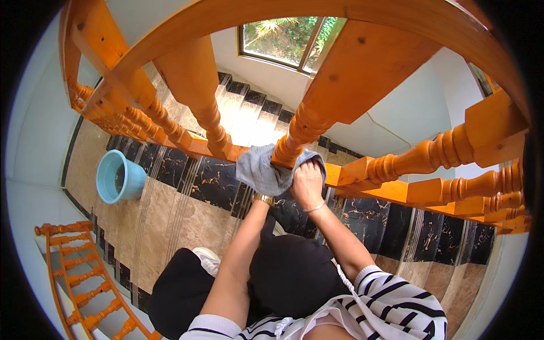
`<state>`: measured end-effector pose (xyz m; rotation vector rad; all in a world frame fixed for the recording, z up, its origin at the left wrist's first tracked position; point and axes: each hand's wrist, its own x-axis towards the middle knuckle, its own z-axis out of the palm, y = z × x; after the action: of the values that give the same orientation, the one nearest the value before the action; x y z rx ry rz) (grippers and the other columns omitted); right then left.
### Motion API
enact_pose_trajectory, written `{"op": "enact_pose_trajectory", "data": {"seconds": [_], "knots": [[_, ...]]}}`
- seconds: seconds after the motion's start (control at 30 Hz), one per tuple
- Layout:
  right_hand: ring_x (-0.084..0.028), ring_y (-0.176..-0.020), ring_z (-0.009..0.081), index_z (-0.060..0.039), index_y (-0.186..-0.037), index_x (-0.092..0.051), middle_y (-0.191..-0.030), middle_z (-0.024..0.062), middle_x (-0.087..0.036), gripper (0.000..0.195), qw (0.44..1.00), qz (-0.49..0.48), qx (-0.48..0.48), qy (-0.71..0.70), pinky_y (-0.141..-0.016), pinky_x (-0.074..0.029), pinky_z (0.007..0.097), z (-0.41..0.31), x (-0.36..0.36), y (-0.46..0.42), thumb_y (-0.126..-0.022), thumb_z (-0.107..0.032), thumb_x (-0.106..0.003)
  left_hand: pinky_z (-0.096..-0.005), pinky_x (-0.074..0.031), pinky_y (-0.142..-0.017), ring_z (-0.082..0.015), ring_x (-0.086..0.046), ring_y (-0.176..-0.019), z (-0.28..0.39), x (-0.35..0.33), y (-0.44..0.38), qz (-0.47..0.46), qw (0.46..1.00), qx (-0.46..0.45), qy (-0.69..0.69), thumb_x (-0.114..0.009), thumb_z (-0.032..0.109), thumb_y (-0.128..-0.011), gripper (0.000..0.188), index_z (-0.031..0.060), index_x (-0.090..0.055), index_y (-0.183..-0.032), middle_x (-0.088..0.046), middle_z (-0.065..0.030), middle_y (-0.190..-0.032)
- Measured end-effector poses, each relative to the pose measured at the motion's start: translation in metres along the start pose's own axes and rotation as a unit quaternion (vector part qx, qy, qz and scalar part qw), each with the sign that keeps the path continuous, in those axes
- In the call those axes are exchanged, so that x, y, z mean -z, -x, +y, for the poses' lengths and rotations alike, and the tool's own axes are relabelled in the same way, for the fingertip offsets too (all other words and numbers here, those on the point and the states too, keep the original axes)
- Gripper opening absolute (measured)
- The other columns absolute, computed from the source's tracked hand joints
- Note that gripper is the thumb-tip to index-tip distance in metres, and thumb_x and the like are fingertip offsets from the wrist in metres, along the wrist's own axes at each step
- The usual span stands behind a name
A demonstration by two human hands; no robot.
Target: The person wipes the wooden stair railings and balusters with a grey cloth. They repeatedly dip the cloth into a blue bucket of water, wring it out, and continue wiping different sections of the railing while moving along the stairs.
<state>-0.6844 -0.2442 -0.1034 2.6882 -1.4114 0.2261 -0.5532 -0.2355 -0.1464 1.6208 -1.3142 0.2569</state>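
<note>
A grey cloth [265, 172] is wrapped around the base of a turned wooden baluster [299, 127], just above the bottom rail [382, 192]. My right hand [307, 182] presses the cloth against the baluster's right side, fingers curled over its edge. On the left, my forearm with a gold-coloured bracelet [263, 199] reaches up to the cloth. My left hand itself is hidden under the fabric, so its grip does not show.
A light blue plastic bucket [138, 180] stands on the stone stairs to the left. More balusters [210, 119] line both sides below the curved handrail [272, 16]. Steps [199, 212] run under my feet. A lower wooden railing [87, 276] is at bottom left, a window [284, 42] beyond.
</note>
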Motion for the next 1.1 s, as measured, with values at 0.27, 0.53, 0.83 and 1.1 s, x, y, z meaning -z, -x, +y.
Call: {"op": "enact_pose_trajectory", "data": {"seconds": [0.27,0.53,0.83,1.1], "knots": [[-0.052,-0.107,0.0311,0.0005,-0.092,-0.066,-0.099,0.0146,-0.061,0.028,0.998,0.02,-0.007,-0.067,-0.105,-0.03,0.0492,-0.021,0.015,0.034,-0.069,-0.014,-0.062,-0.0364,-0.048,-0.074,-0.0289,-0.06,-0.085,-0.011,0.005,0.017,-0.19,0.973,0.13,-0.03,-0.063,0.011,-0.074,0.013,0.0041,-0.062,-0.084,-0.061,-0.0144,-0.082],[-0.054,-0.1,0.0291,-0.0028,-0.083,-0.068,-0.09,0.0132,-0.062,0.02,0.996,0.084,0.012,-0.035,-0.095,-0.037,0.0447,-0.029,-0.003,0.001,-0.076,-0.015,-0.053,-0.0368,-0.05,-0.079,-0.0302,-0.062,-0.094,-0.094,-0.012,0.025,-0.273,0.932,0.173,0.166,-0.065,0.021,-0.077,0.044,0.0048,-0.055,-0.116,-0.064,-0.0136,-0.105],[-0.057,-0.1,0.0256,-0.002,-0.088,-0.066,-0.103,0.0105,-0.063,0.023,0.976,0.158,0.1,-0.108,-0.095,-0.042,0.042,0.001,0.013,0.081,-0.074,-0.016,-0.055,-0.0388,-0.05,-0.069,-0.0342,-0.062,-0.079,-0.008,0.013,0.02,-0.199,0.963,0.082,-0.16,-0.065,0.027,-0.075,0.023,0.0063,-0.059,-0.084,-0.063,-0.0149,-0.08],[-0.058,-0.095,0.0239,-0.0077,-0.083,-0.07,-0.094,0.0094,-0.065,0.019,0.995,-0.094,-0.027,-0.021,-0.09,-0.038,0.0363,0.015,0.011,0.005,-0.082,-0.016,-0.053,-0.0395,-0.047,-0.073,-0.0337,-0.06,-0.082,0.017,-0.004,0.011,-0.168,0.98,0.092,0.052,-0.074,0.057,-0.061,0.063,0.005,-0.059,-0.094,-0.062,-0.014,-0.085]]}}
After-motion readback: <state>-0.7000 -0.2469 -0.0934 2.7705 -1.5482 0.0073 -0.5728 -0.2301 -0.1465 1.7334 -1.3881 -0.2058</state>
